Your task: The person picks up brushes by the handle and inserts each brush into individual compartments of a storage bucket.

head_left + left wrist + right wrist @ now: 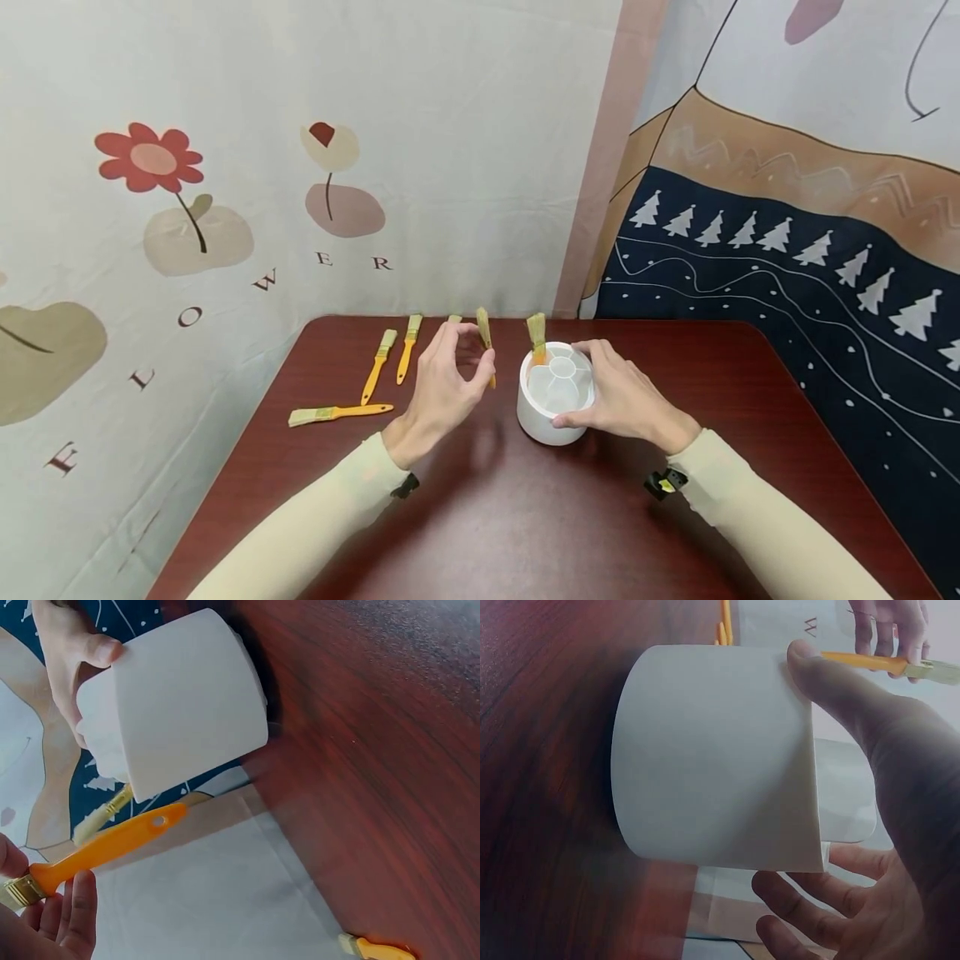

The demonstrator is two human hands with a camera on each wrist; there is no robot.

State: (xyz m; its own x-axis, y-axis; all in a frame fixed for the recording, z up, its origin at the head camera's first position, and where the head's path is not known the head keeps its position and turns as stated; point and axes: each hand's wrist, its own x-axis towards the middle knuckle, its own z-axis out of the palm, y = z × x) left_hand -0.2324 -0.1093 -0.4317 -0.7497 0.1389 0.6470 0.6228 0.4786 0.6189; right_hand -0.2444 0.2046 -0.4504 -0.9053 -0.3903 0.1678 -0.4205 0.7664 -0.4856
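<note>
My left hand (444, 387) pinches a paintbrush (112, 846) near its metal ferrule. The brush has a yellow-orange handle, held bristles up in the head view, just left of a round white desk organizer (551, 423). That organizer stands upright on the table and is split into several compartments. Thumb and fingers of my right hand (626, 390) grip it at the rim from the right side. Another paintbrush (537, 332) stands bristles up in a compartment at its left. The held brush is apart from the organizer.
On the table's (510, 517) left lie more brushes: one sideways (337, 412), one slanted (378, 367) and one near the back edge (408, 350). Behind my left hand shows the tip of another brush (454, 318). A printed cloth (465, 167) hangs beyond the table.
</note>
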